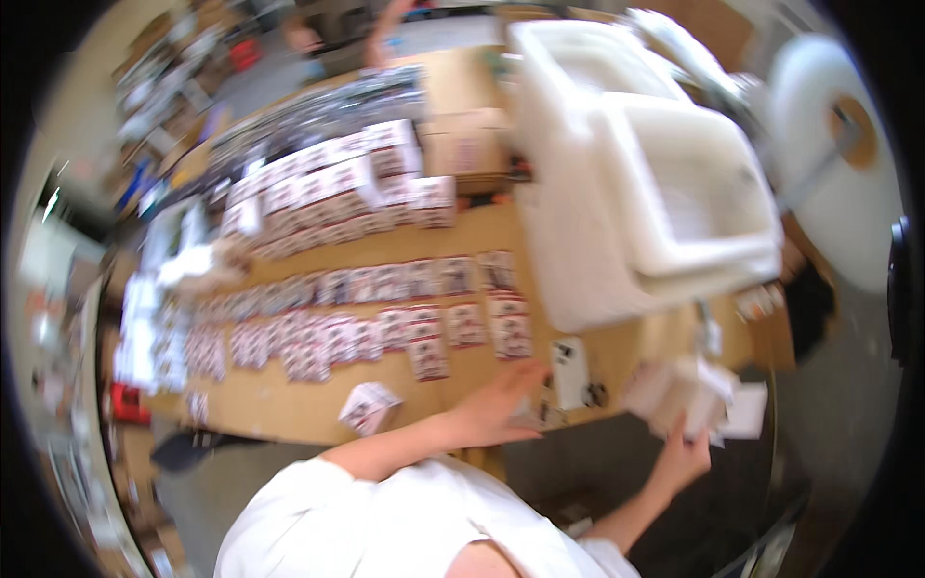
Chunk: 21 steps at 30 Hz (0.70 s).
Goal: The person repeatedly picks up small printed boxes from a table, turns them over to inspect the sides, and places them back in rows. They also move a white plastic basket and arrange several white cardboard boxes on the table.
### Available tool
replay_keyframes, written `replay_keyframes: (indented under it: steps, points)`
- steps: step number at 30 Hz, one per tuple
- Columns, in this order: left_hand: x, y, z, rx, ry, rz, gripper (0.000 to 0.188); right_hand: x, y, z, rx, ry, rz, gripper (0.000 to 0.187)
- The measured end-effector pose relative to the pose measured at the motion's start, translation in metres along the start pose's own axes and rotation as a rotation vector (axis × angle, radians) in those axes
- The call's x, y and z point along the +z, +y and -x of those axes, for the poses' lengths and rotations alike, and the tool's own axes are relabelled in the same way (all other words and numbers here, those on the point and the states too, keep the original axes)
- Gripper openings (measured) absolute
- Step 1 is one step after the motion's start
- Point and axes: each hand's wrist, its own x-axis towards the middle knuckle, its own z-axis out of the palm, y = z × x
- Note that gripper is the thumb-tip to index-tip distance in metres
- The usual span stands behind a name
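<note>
My left hand [499, 403] hovers by the table's near edge with thumb and fingers apart, close to a white card [569, 371] and a black-handled tool [595, 394] that may be scissors. At the right, my right hand [686, 458] pinches the lower edge of a white folding carton [696, 393], blurred by motion. Left of my left forearm a small white and dark red box [370, 408] sits alone. Rows of small printed packets [389, 328] lie across the table beyond.
Stacked small boxes [332, 189] stand farther back on the wooden table [479, 236], beside a brown cardboard box [466, 154]. Two white plastic bins [578, 222] rise at the right. A large white roll [819, 125] stands beyond them. Another person's arm [383, 31] shows at the far side.
</note>
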Motion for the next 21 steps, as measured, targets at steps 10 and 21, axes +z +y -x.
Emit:
replay_keyframes:
  steps: [10,21]
  points:
    - [-0.036,0.01,0.047,0.345,0.285,0.032,0.111,0.016,-0.078,0.108,-0.646,-0.11,-0.334,0.019]
    - [-0.152,-0.09,0.201,-0.071,0.847,0.356,0.081,0.075,-0.215,0.195,-0.648,-0.312,-0.53,0.019]
